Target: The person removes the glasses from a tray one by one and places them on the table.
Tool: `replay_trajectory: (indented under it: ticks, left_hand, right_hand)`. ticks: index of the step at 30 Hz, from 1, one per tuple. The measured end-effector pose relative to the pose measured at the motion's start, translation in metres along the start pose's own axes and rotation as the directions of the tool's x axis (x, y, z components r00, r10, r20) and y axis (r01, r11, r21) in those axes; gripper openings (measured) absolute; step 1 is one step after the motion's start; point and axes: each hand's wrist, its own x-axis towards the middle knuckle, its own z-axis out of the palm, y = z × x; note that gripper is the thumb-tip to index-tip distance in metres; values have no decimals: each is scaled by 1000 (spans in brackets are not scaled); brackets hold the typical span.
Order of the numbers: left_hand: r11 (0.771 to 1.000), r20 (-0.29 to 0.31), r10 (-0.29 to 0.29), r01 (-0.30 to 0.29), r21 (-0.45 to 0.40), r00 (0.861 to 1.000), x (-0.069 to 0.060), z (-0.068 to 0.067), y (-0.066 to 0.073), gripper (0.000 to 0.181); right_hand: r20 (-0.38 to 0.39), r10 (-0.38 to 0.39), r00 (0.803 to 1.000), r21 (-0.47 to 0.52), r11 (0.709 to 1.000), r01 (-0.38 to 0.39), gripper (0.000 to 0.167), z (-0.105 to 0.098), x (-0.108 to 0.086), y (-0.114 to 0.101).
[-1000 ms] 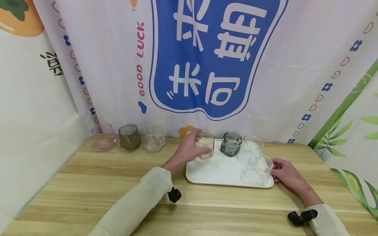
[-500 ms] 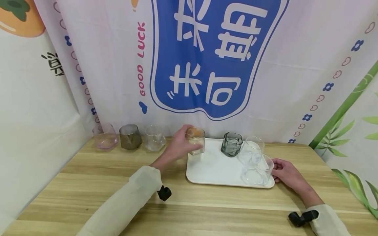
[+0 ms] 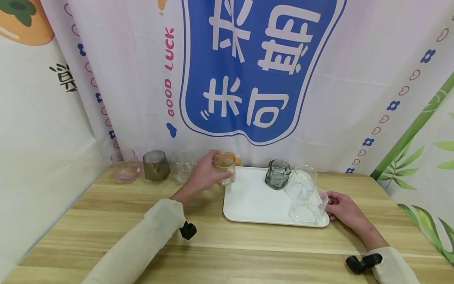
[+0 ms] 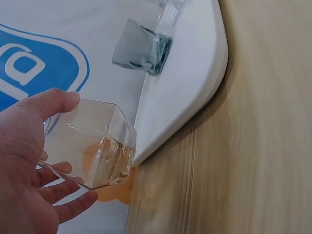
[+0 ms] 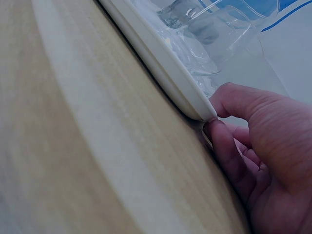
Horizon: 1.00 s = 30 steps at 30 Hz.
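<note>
My left hand (image 3: 203, 173) holds a pale amber glass tumbler (image 3: 223, 169), with thumb and fingers on its sides. The tumbler is at the back left corner of a white tray (image 3: 248, 205); whether its base touches the table cannot be told. In the left wrist view the thumb presses one side of the amber tumbler (image 4: 90, 141). At the tray's right edge, my right hand (image 3: 345, 209) pinches the rim between thumb and finger, clear in the right wrist view on the tray (image 5: 180, 85). On the tray stand a grey-green tumbler (image 3: 278, 174) and two clear glasses (image 3: 307, 207).
Left of the tray, along the back of the wooden table (image 3: 142, 225), stand a pink glass (image 3: 126, 167), a smoky brown glass (image 3: 156, 166) and a clear glass (image 3: 183, 167). A printed cloth (image 3: 142, 79) hangs right behind them.
My left hand has carried the amber tumbler left, from over the tray to its back left corner. The right hand keeps its hold on the tray's edge, and the tray is still.
</note>
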Motion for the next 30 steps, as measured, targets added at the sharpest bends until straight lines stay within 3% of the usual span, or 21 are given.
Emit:
replay_trajectory:
  ticks: [15, 30]
  left_hand:
    - [999, -11, 22, -22, 28, 1000, 7, -10, -16, 86]
    - [1000, -22, -3, 3, 25, 1000, 10, -8, -26, 84]
  right_hand:
    - [-3, -15, 1000, 12, 1000, 15, 46, -1, 1, -1]
    - [-1, -19, 1000, 15, 1000, 19, 46, 1, 1, 2]
